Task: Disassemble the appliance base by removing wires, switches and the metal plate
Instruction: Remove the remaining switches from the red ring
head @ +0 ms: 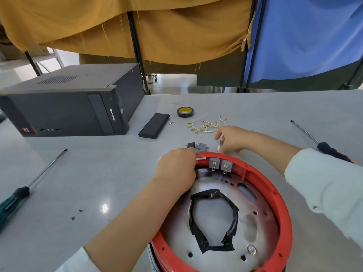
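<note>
1. On the grey surface point(59, 183), near the front edge, the red appliance base point(282, 213) is laid open side up, with the metal plate point(214, 216) still seen inside it.
2. The left hand point(176, 169) is curled over the far rim of the base. What is held under its fingers is hidden, so it cannot be told.
3. The right hand point(231, 139) is held just past the rim, and a small white part point(219, 143) is pinched in its fingers.
4. Two grey switches point(220, 165) are still seated side by side in the far rim, just to the right of the left hand and just below the right hand.
5. Two loose switches point(196, 147) are laid on the surface just beyond the rim, between the hands.
6. A heap of pulled wires point(204, 126) is seen farther back.
7. The seated switches lie between both hands, so it is judged that they will be worked out next; the right hand is a little nearer to them.
</note>
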